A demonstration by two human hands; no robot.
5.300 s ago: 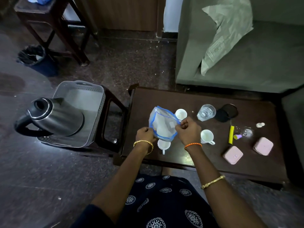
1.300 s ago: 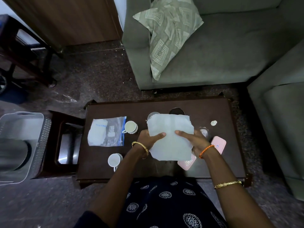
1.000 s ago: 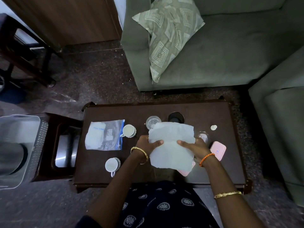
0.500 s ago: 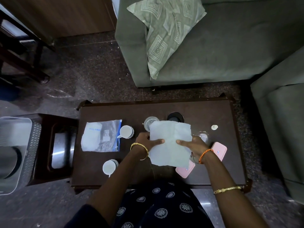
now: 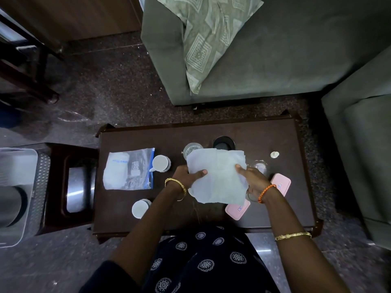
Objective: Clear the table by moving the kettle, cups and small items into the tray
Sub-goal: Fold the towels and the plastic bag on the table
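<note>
Both hands, left hand [image 5: 188, 175] and right hand [image 5: 252, 179], fingers clamped on a pale tissue sheet's [image 5: 218, 176] side edges, hold it flat above the dark desk [image 5: 275, 140], long axis running left-right, near two white cups.

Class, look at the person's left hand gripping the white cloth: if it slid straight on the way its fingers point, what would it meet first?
Probably the right hand, which grips the opposite edge of the white cloth; the left hand points rightward across it. Depth is uncertain.
</note>
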